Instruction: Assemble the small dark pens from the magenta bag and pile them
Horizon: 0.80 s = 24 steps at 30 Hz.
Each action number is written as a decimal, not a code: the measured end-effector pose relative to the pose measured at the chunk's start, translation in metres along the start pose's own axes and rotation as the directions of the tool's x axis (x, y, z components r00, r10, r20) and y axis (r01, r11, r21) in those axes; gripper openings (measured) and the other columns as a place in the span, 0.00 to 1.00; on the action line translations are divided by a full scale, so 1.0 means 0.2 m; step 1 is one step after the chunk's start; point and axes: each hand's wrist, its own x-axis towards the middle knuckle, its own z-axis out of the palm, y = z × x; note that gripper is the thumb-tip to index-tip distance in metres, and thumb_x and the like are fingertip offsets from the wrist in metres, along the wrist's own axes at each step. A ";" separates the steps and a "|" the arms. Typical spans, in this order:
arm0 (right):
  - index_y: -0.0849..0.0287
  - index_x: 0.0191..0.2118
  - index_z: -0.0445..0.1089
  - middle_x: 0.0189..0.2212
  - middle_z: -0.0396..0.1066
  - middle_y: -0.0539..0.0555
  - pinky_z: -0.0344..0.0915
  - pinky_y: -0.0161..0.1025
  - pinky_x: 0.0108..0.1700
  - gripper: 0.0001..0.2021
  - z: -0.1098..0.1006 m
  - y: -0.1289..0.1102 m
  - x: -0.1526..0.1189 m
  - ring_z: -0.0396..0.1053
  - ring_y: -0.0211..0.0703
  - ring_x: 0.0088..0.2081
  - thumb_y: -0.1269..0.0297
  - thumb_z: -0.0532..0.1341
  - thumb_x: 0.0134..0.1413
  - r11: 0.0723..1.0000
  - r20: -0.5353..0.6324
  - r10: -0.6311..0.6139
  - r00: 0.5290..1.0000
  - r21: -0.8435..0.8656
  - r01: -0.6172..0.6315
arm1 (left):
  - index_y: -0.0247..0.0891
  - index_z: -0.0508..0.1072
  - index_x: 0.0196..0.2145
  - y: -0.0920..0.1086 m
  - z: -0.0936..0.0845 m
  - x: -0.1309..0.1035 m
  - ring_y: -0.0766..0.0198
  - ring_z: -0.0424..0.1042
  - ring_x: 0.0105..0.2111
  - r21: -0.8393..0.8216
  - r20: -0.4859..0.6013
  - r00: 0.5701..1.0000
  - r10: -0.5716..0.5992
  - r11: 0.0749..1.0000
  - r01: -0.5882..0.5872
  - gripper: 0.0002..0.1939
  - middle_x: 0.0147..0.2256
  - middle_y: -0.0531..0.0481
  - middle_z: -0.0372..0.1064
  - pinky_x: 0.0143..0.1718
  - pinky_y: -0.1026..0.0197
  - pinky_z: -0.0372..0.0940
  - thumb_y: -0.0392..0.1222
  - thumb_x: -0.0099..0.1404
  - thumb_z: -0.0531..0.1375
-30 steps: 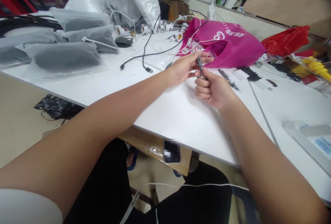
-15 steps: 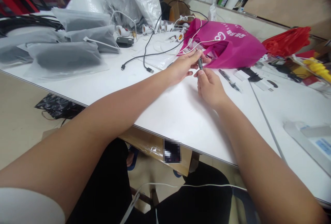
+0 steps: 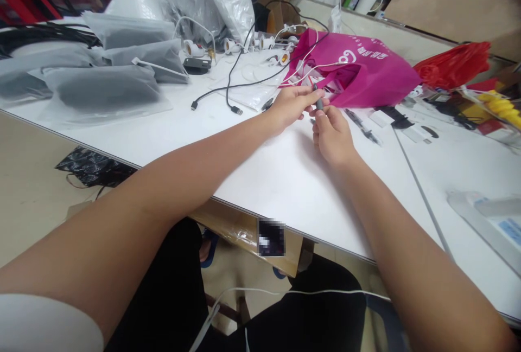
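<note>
Over the white table, my left hand [image 3: 293, 103] pinches a small dark grey, pen-like stick [image 3: 319, 103] near its upper end between thumb and fingers. At the lower end of the stick, the thumb and fingers of my right hand [image 3: 334, 134] are closed on it. The stick stands tilted between the two hands, and the fingers hide part of it. A clear and dark pen [image 3: 362, 127] lies to the right of my right hand. Just beyond my left wrist, a small dark piece [image 3: 267, 104] is partly hidden.
Behind my hands lies a magenta bag [image 3: 358, 72]. A black USB cable [image 3: 228, 89], white lamp sockets [image 3: 266, 43] and frosted pouches [image 3: 101, 89] are at the left and back. A red plastic bag [image 3: 451, 64] and a grey-white tray [image 3: 484, 216] sit at the right.
Both hands have shifted slightly to the right and down with the grey stick. My left fingers now lie flatter across its upper end.
</note>
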 end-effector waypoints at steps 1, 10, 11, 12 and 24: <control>0.48 0.45 0.66 0.33 0.63 0.50 0.66 0.43 0.35 0.25 0.01 0.00 0.00 0.62 0.45 0.32 0.30 0.60 0.78 1.000 -0.027 0.007 1.000 -0.001 -0.007 | 0.40 0.80 0.36 0.00 0.00 0.00 0.66 0.73 0.37 0.023 -0.017 1.000 -0.001 1.000 0.001 0.13 0.41 0.49 0.84 0.38 0.62 0.63 0.44 0.80 0.73; 0.48 0.43 0.67 0.31 0.61 0.49 0.63 0.42 0.33 0.22 0.01 -0.08 -0.03 0.64 0.47 0.33 0.34 0.64 0.78 0.997 -0.054 0.079 0.995 0.007 -0.079 | 0.42 0.80 0.39 -0.04 -0.02 0.04 0.65 0.72 0.35 -0.032 0.017 1.000 0.018 0.999 -0.018 0.13 0.39 0.49 0.78 0.36 0.60 0.64 0.49 0.77 0.76; 0.48 0.43 0.67 0.30 0.60 0.49 0.63 0.42 0.33 0.23 0.01 -0.08 -0.03 0.64 0.47 0.32 0.33 0.64 0.78 0.996 -0.056 0.087 0.995 0.011 -0.087 | 0.42 0.80 0.39 -0.04 -0.02 0.04 0.64 0.72 0.36 -0.008 0.005 1.000 0.019 1.000 -0.019 0.13 0.38 0.49 0.78 0.37 0.60 0.64 0.48 0.76 0.76; 0.47 0.43 0.66 0.30 0.60 0.49 0.62 0.42 0.33 0.23 0.01 -0.09 -0.03 0.63 0.47 0.32 0.33 0.63 0.78 0.996 -0.055 0.091 0.994 0.014 -0.090 | 0.42 0.79 0.38 -0.04 -0.02 0.03 0.63 0.73 0.36 0.017 -0.016 1.000 0.017 1.000 -0.017 0.14 0.37 0.49 0.77 0.37 0.60 0.64 0.48 0.75 0.77; 0.48 0.44 0.65 0.30 0.62 0.49 0.61 0.42 0.33 0.23 0.01 -0.06 -0.03 0.65 0.48 0.33 0.33 0.65 0.78 0.997 -0.019 0.067 0.998 0.034 -0.066 | 0.41 0.71 0.30 -0.02 0.02 0.00 0.66 0.65 0.32 -0.030 -0.070 0.997 0.037 0.999 -0.039 0.23 0.31 0.53 0.66 0.34 0.60 0.58 0.47 0.77 0.77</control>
